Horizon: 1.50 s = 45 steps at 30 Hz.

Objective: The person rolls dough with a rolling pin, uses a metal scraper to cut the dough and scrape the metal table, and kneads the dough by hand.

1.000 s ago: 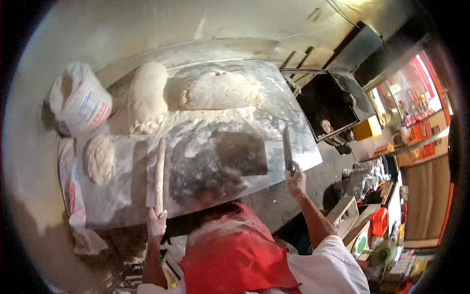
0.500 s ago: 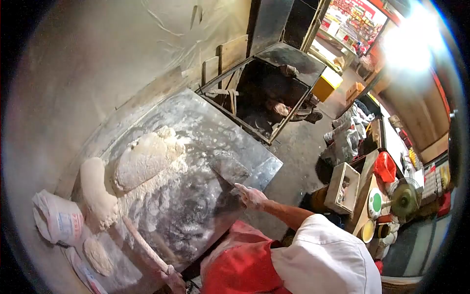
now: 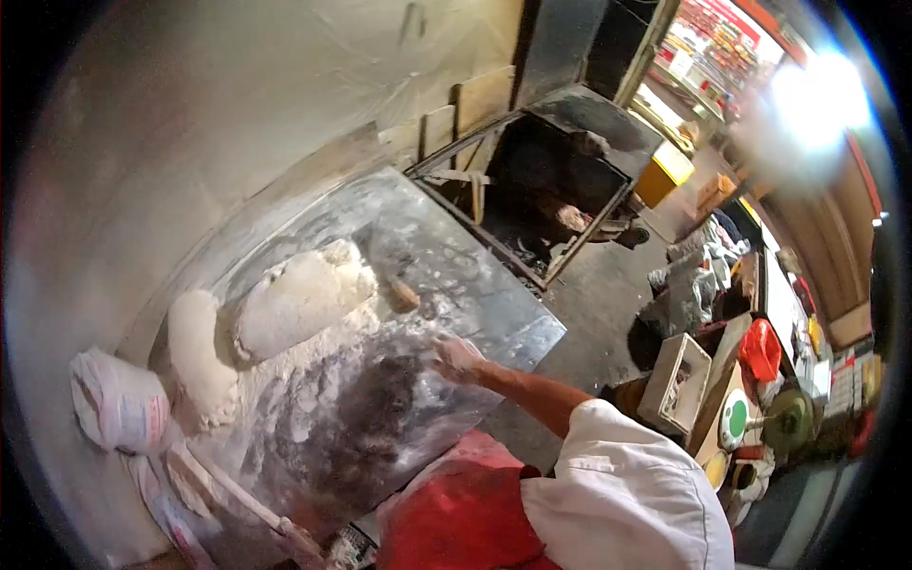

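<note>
My right hand [image 3: 458,359], dusted with flour, is over the floury metal worktop [image 3: 503,328] with its fingers apart and nothing in it. Beyond it lies a dough scraper with a brown handle [image 3: 405,296]; its dark blade blends into the worktop. At the bottom edge my left hand [image 3: 302,545], partly cut off, is closed on the near end of a long floury rolling pin [image 3: 233,487]. A large slab of dough [image 3: 299,302] rests toward the wall, and a long dough roll [image 3: 199,356] lies left of it. Loose flour surrounds both.
A white flour sack [image 3: 119,404] stands at the worktop's left end. A smaller pale lump [image 3: 190,483] is partly behind the pin. Past the far end is a dark open metal frame [image 3: 560,180]. On the right are a white crate [image 3: 676,380] and a green-faced scale [image 3: 733,418].
My right hand has let go of the scraper, which now lies farther toward the wall beside the dough. The rolling pin and my left hand have shifted left and down in view.
</note>
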Motion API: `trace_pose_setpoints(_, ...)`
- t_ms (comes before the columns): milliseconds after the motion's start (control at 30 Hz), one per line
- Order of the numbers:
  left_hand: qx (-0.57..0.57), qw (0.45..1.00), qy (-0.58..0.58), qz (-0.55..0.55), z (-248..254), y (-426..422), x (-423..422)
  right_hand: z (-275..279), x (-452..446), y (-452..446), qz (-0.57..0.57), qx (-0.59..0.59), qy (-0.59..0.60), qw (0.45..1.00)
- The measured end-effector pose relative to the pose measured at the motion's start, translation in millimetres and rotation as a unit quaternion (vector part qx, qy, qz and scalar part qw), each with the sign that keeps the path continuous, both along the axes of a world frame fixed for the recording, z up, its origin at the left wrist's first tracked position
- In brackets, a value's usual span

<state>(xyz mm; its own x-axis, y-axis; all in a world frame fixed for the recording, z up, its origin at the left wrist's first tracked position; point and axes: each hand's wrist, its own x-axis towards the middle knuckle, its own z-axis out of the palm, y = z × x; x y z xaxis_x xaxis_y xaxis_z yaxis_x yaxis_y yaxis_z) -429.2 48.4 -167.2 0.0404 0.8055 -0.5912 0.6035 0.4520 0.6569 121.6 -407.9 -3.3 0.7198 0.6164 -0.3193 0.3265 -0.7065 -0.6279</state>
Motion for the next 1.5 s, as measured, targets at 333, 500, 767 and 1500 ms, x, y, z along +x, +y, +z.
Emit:
trace_pose_setpoints(333,0.284,0.950,0.060,-0.111,103.5,38.6,83.0,-23.3,-52.6,-8.9,-0.044,-0.003,-0.001,0.999)
trace_pose_setpoints(500,0.339,0.908,-0.155,-0.190,118.3,15.7,167.5,-22.3,-12.2,27.4,-0.107,0.027,0.025,0.994)
trace_pose_setpoints(767,0.057,0.935,-0.279,-0.212,124.3,-85.0,312.5,28.8,143.1,163.8,-0.036,0.130,-0.159,0.978)
trace_pose_setpoints(1500,-0.031,0.976,-0.163,-0.138,143.5,7.9,510.8,-57.8,119.9,167.7,0.241,-0.187,-0.058,0.950)
